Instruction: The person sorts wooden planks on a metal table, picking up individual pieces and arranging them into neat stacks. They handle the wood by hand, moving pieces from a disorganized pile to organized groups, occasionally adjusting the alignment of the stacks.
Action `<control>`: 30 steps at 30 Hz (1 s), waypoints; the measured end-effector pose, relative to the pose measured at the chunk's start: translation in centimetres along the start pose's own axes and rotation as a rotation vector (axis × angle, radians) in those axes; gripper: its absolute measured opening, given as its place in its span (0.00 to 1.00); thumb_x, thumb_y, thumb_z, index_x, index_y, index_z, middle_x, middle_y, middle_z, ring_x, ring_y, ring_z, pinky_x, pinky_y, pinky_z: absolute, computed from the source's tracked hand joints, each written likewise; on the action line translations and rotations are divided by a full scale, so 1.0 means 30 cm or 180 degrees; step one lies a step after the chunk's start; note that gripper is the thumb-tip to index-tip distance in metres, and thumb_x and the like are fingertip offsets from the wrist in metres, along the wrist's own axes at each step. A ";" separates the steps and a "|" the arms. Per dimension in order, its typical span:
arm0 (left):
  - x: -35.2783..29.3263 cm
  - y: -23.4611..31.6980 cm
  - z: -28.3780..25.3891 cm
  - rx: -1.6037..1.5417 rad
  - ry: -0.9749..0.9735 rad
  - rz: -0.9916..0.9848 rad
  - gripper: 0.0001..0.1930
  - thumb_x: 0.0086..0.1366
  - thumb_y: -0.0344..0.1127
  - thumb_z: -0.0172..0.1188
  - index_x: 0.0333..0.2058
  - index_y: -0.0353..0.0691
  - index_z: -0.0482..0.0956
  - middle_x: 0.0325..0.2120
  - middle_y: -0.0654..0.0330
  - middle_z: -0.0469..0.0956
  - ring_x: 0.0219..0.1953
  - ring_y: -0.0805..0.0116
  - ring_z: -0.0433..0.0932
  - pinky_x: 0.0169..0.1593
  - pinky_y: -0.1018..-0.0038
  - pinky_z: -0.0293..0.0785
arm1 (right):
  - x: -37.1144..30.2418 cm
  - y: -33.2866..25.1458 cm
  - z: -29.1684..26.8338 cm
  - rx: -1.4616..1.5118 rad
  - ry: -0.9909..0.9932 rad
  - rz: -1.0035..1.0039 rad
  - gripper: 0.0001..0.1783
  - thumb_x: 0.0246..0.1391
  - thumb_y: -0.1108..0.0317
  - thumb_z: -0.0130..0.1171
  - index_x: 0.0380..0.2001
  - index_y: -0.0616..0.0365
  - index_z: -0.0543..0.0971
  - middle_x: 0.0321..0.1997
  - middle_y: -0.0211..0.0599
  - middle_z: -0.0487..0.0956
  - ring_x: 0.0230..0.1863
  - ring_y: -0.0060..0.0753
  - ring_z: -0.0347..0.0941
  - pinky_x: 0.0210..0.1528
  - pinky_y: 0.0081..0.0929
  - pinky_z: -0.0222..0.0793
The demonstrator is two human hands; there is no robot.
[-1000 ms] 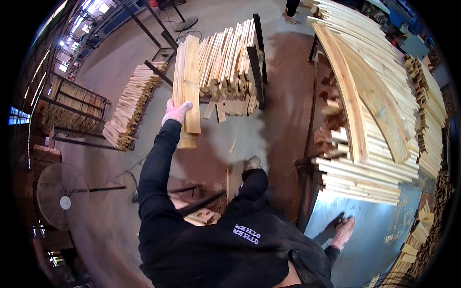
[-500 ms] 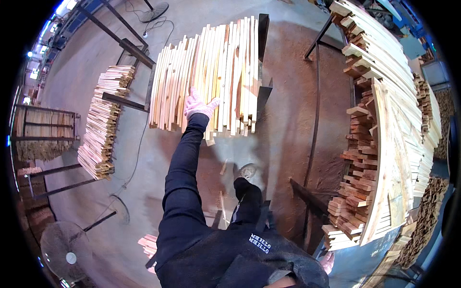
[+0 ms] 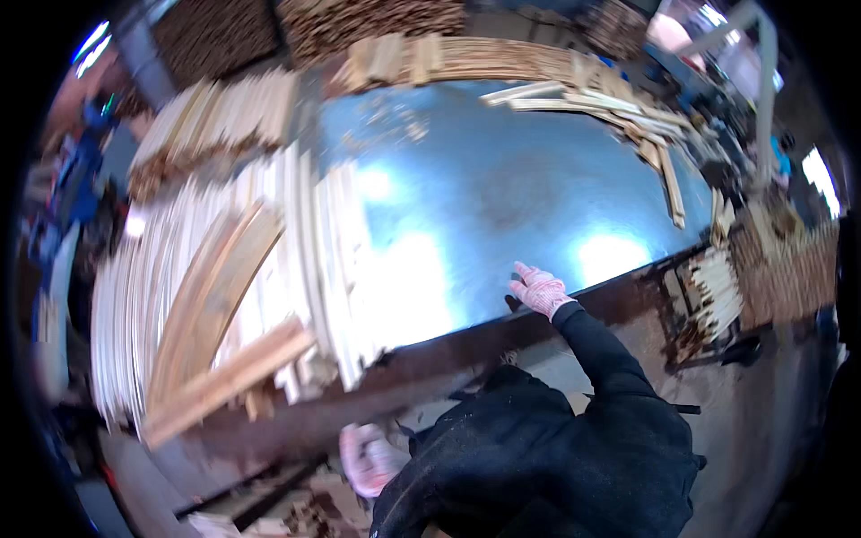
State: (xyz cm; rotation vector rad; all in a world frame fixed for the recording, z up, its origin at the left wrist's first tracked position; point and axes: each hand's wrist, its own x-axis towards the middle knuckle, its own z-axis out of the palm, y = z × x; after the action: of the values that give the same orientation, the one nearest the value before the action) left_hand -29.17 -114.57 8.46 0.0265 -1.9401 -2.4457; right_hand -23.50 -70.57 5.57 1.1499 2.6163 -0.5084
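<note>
I see pale slats [image 3: 130, 305] stacked ahead and left of left hand [image 3: 368, 459], wide boards [image 3: 235, 291] lying on them. Left hand blurred, fingers look loosely bent; whether it holds anything, I cannot tell. Right hand [image 3: 540, 289] half open, no object in grasp, at metal tabletop [image 3: 502, 206], contact unclear; loose strips [image 3: 632, 119] beyond it, farther right.

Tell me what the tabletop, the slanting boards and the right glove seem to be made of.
Tabletop: probably sheet metal, smooth and fairly glossy, as its grey-blue surface throws back bright patches of light.
Slanting boards: wood, by their tan colour and sawn look; seemingly unpainted.
Right glove: likely knitted fabric, soft and pinkish-white, with a textured cuff; the fibre can't be told.
</note>
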 end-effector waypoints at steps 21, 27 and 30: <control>-0.274 -0.646 2.146 0.2320 -0.5202 -0.0399 0.28 0.62 0.38 0.63 0.59 0.35 0.69 0.42 0.49 0.80 0.44 0.61 0.81 0.50 0.71 0.76 | 0.563 2.077 -0.720 0.0337 0.1805 0.2906 0.54 0.40 0.40 0.68 0.64 0.57 0.59 0.59 0.53 0.69 0.60 0.53 0.67 0.59 0.45 0.63; -0.284 -0.834 2.774 0.1919 -0.4962 -0.0498 0.27 0.64 0.36 0.60 0.59 0.31 0.68 0.43 0.51 0.79 0.44 0.63 0.78 0.51 0.72 0.74 | 0.952 2.454 -0.974 0.1002 0.1262 0.2849 0.63 0.38 0.48 0.70 0.70 0.60 0.46 0.60 0.65 0.67 0.63 0.61 0.64 0.61 0.47 0.64; -0.147 -0.963 3.213 0.2000 -0.3999 -0.0163 0.32 0.62 0.42 0.62 0.61 0.31 0.65 0.49 0.48 0.78 0.51 0.57 0.78 0.57 0.67 0.72 | 1.005 2.519 -0.951 0.1582 0.0933 0.2262 0.63 0.40 0.51 0.70 0.71 0.61 0.44 0.56 0.69 0.69 0.61 0.60 0.67 0.60 0.44 0.67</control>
State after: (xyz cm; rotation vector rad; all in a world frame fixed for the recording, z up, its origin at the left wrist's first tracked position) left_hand -27.38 -14.05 2.27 -1.8031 -2.9702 -1.7811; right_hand 10.69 8.57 4.59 2.3214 2.0931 -0.8926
